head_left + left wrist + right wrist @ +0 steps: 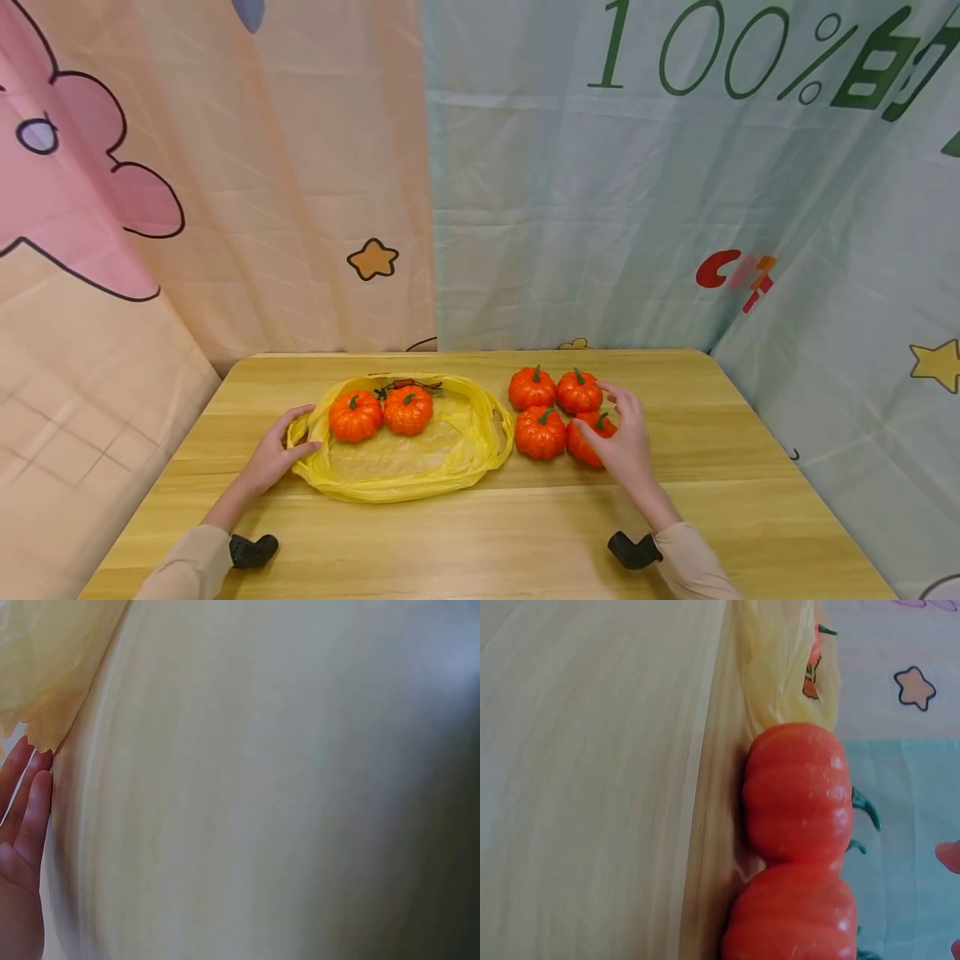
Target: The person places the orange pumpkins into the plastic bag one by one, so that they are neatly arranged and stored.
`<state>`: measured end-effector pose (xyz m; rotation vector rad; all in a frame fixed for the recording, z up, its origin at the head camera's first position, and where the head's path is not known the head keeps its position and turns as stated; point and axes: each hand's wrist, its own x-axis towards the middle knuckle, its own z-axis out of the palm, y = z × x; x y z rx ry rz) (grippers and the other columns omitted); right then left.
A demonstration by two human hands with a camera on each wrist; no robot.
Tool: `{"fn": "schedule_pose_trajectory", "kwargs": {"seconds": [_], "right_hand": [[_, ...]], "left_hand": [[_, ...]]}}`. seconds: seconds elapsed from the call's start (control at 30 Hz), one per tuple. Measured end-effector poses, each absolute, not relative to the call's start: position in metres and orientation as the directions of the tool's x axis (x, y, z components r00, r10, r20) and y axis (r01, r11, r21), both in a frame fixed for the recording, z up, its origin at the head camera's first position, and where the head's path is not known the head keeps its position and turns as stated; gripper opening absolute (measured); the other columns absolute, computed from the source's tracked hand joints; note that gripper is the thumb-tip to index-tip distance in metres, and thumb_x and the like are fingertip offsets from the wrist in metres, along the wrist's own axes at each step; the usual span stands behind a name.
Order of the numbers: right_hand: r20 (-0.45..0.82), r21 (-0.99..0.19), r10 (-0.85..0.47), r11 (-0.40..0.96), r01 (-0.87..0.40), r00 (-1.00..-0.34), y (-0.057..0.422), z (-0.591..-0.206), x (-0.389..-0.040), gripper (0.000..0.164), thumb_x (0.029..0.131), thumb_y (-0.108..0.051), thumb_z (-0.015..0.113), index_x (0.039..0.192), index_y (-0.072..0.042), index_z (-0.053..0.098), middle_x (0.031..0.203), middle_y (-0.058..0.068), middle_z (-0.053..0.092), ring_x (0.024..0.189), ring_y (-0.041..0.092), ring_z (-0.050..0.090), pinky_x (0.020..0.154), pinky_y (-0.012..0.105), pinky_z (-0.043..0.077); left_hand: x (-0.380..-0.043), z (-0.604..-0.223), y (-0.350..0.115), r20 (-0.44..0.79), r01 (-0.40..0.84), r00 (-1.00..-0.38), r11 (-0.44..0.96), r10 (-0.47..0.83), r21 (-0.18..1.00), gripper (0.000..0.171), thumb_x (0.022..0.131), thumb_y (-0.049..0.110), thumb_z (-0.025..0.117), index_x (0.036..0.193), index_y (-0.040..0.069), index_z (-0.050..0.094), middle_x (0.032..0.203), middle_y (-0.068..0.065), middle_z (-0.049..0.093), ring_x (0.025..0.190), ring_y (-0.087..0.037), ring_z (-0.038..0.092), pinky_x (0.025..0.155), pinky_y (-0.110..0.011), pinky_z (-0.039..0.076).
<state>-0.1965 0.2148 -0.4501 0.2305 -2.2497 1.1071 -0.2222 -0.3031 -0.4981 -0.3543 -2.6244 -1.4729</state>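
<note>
A yellow plastic bag [405, 492] lies spread on the table with its mouth up, and two small orange pumpkins [356, 416] with green stems sit inside. At the bag's left edge is my left hand [273, 454], its straight fingers touching the plastic. Several more pumpkins [540, 432] stand in a cluster right of the bag. My right hand [626, 437] reaches over the front right pumpkin [588, 446], thumb and fingers spread apart. In the right wrist view, only fingertips [949, 856] show, apart from the pumpkins [799, 799].
The wooden table [480, 550] ends at a printed curtain [570, 208] behind it. Another curtain [847, 350] hangs along the right side. A dark cord with an orange piece lies near the bag's back rim.
</note>
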Motion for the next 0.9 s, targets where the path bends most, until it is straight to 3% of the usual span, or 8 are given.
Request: {"fn": "schedule_pose_trajectory", "kwargs": {"seconds": [0.3,0.6,0.7,0.83,0.9], "right_hand": [[0.525,-0.7,0.165,0.641,-0.314,-0.835,0.231,-0.46,-0.2,0.07,0.068,-0.006,0.085,0.13,-0.001,0.053,0.126,0.02,0.053,0.107,0.038,0.048,0.089,0.05,0.04],[0.266,-0.843,0.195,0.522,-0.129,-0.944,0.245,-0.47,-0.199,0.075,0.075,-0.014,0.081,0.138,-0.001,0.042,0.136,0.023,0.045,0.115,0.037,0.045,0.095,0.046,0.037],[0.206,-0.864,0.183,0.495,-0.091,-0.961,0.249,-0.472,-0.199,0.077,0.076,-0.015,0.08,0.139,0.0,0.039,0.139,0.023,0.042,0.119,0.04,0.044,0.1,0.048,0.037],[0.13,-0.866,0.155,0.498,-0.037,-0.979,0.252,-0.473,-0.198,0.08,0.078,-0.02,0.08,0.142,-0.001,0.036,0.142,0.024,0.04,0.121,0.042,0.045,0.103,0.052,0.039],[0.101,-0.862,0.139,0.506,-0.017,-0.985,0.252,-0.474,-0.197,0.081,0.078,-0.022,0.079,0.143,-0.002,0.035,0.142,0.025,0.039,0.121,0.042,0.047,0.102,0.052,0.04]], "left_hand": [[-0.22,-0.498,-0.304,0.203,0.251,-0.968,0.493,0.149,0.833,0.058,0.09,0.012,0.066,0.14,-0.002,0.039,0.142,-0.031,0.037,0.102,0.023,0.035,0.077,-0.007,0.045],[-0.22,-0.497,-0.303,0.188,0.23,-0.973,0.513,0.133,0.827,0.06,0.09,0.016,0.067,0.14,0.0,0.039,0.142,-0.029,0.038,0.103,0.021,0.034,0.079,-0.007,0.044],[-0.22,-0.497,-0.302,0.183,0.225,-0.974,0.517,0.132,0.826,0.06,0.09,0.017,0.067,0.141,0.001,0.039,0.144,-0.028,0.037,0.108,0.014,0.037,0.08,-0.006,0.043],[-0.222,-0.501,-0.303,0.215,0.255,-0.967,0.499,0.138,0.828,0.058,0.09,0.013,0.067,0.14,0.001,0.04,0.142,-0.026,0.039,0.116,-0.006,0.045,0.08,-0.005,0.042],[-0.223,-0.5,-0.303,0.218,0.258,-0.966,0.485,0.138,0.835,0.058,0.09,0.012,0.066,0.14,0.0,0.039,0.142,-0.026,0.039,0.114,0.0,0.046,0.079,-0.005,0.043]]}}
